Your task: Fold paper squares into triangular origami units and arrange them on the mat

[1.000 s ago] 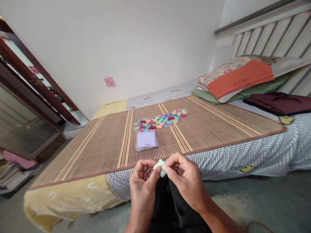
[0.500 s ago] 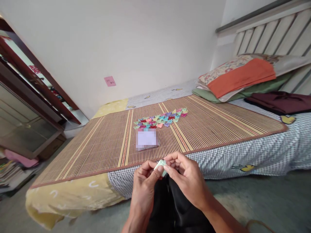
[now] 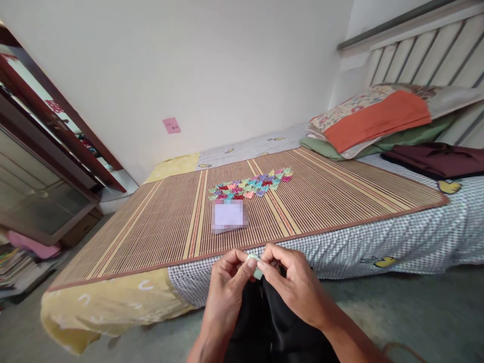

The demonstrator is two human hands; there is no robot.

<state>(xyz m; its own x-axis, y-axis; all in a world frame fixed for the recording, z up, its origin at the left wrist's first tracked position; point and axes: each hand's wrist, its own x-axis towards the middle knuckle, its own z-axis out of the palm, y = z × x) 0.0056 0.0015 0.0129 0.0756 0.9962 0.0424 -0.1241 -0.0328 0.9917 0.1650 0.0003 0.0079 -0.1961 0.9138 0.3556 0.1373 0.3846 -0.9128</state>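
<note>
A small pale green piece of folded paper (image 3: 257, 273) is pinched between both hands, just in front of the bed's near edge and above my lap. My left hand (image 3: 227, 282) grips its left side between thumb and fingers. On the right side, my right hand (image 3: 289, 280) holds it with thumb and forefinger. Fingertips cover much of the paper, so its full shape is hidden. Beyond the hands, several small folded paper pieces (image 3: 249, 185) in many colours lie in rows on the striped mat (image 3: 159, 232).
A blurred-out whitish packet (image 3: 229, 217) lies on the mat near the folded pieces. Folded bedding (image 3: 378, 121) and a dark maroon cloth (image 3: 438, 159) rest at the bed's right end. A cabinet (image 3: 38, 176) stands at the left.
The hands have lowered slightly and shifted a little. The green paper shows less of its surface, with its visible part now smaller between the thumbs.
</note>
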